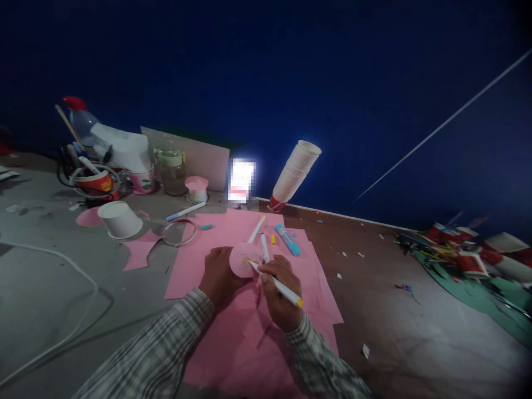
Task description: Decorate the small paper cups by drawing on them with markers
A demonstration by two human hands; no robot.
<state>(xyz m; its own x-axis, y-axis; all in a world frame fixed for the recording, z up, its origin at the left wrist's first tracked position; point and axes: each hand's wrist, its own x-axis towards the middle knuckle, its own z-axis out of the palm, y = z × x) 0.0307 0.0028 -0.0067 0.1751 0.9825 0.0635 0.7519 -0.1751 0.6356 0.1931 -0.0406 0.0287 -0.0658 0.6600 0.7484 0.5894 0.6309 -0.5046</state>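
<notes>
My right hand (283, 291) grips a white marker (285, 291) with a yellow end. Its yellow tip meets the face of a round pink paper disc (241, 265), where faint drawn lines show. Wrapped about the disc's left side is my left hand (221, 274), fingers closed; whatever lies beneath the disc is hidden. Pink paper sheets (208, 360) lie under both hands. Just beyond the disc are two more white markers, one yellow-tipped (257, 228) and one blue-tipped (264, 246), plus a small yellow cap (273, 239) and a light-blue packet (287, 239).
At left are an upturned white cup (120, 220), a tape ring (178, 233), a blue marker (186, 211), a pink-topped cup (197, 190) and a glass jar (171, 172). A leaning cup stack (295, 172) and bright screen (241, 180) stand behind. Clutter covers a green mat (449, 277).
</notes>
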